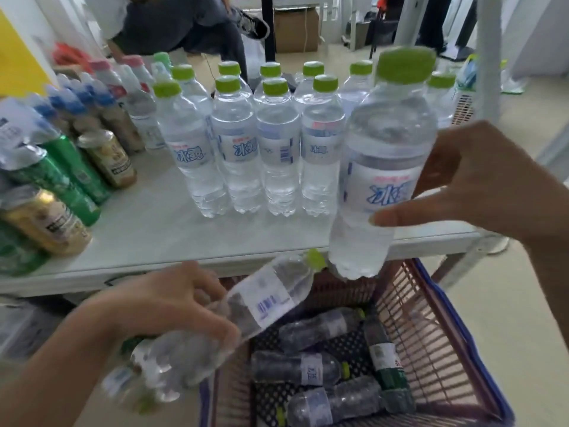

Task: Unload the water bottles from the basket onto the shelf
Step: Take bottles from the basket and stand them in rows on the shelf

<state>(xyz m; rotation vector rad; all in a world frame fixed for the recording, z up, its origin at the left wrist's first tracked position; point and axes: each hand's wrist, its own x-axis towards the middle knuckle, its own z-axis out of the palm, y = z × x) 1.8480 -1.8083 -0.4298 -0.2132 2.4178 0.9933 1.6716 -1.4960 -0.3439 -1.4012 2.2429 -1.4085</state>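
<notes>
My right hand [480, 186] grips an upright clear water bottle [385, 167] with a green cap, held above the front edge of the white shelf [160, 238]. My left hand [172, 306] holds a second water bottle [261, 303] tilted, cap pointing up and right, just above the basket [431, 328]. Several more bottles [308, 368] lie on their sides in the basket's bottom. On the shelf, two rows of the same green-capped bottles [255, 143] stand upright.
Green and gold cans [64, 180] and blue-capped bottles [89, 109] crowd the shelf's left side. A seated person [184, 26] and a cardboard box [295, 29] are behind the shelf. A white upright post [489, 57] rises at the right.
</notes>
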